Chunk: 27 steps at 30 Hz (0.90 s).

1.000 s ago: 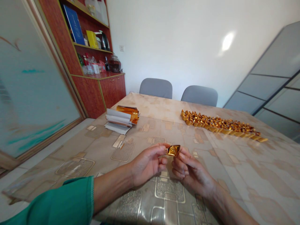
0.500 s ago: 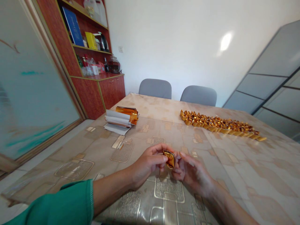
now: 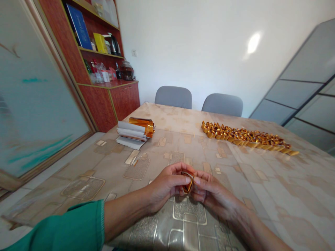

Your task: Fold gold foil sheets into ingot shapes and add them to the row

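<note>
Premises: home by appearance, dining area. Table [image 3: 78, 167] large, under patterned cover [image 3: 190, 209]. Two grey chairs [image 3: 173, 97] at far edge, backs showing above it. Beyond far left corner: red-brown cabinet [image 3: 98, 106], open shelves over cupboard doors, household goods stored. Noted there: kettle [image 3: 114, 45], dark bottle [image 3: 118, 72], jar [image 3: 127, 72] with tap. Off left edge: door [image 3: 39, 115], frosted, decorated with painted strokes. Wall [image 3: 196, 45] behind chairs plain white, socket [image 3: 134, 53] fitted. Office or workshop use not ruled out.

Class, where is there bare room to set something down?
Bare: tablecloth between the paper stack and the gold row, and between that row and the right hand. Crowded: around that hand, the left hand and their gold piece.
</note>
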Each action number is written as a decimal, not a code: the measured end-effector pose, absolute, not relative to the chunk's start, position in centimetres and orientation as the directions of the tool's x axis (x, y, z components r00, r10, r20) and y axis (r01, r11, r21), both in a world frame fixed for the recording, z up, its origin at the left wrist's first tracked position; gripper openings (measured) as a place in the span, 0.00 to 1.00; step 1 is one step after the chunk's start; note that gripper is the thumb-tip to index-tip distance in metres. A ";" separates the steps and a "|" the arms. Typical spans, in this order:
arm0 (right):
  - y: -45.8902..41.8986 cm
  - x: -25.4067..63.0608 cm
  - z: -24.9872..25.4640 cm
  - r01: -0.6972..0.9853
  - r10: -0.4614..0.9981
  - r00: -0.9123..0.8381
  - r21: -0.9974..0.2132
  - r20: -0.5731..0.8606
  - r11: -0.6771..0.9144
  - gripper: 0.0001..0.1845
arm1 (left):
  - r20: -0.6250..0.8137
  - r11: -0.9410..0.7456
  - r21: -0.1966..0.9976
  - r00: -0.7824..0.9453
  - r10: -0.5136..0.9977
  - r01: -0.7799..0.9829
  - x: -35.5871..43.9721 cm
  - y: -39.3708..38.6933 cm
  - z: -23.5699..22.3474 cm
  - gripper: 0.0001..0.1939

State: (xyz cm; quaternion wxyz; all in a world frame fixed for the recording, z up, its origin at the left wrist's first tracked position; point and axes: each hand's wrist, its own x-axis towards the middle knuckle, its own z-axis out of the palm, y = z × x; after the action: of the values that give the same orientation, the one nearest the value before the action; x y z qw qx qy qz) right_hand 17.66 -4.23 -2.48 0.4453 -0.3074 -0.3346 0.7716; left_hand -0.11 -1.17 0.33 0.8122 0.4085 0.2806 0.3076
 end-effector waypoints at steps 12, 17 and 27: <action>-4.2 17.5 -2.2 -0.497 0.875 -0.442 -0.757 -0.198 -0.423 0.14 | -0.205 0.421 0.873 0.597 0.776 -0.247 0.1 -1.2 0.4 0.11; -4.2 17.7 -2.1 -0.543 0.880 -0.431 -0.722 -0.199 -0.429 0.15 | -0.198 0.470 0.837 0.645 0.738 -0.280 -0.2 -0.8 0.3 0.14; -4.1 17.6 -2.2 -0.535 0.884 -0.424 -0.733 -0.198 -0.421 0.15 | -0.169 0.351 0.903 0.548 0.819 -0.247 0.1 -0.8 -0.1 0.11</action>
State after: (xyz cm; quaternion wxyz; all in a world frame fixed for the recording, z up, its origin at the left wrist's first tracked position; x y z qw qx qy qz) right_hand 17.57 -4.13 -2.15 0.4490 -0.2940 -0.2968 0.7899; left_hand 0.07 -0.76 -0.12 0.7571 0.4478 0.3198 0.3520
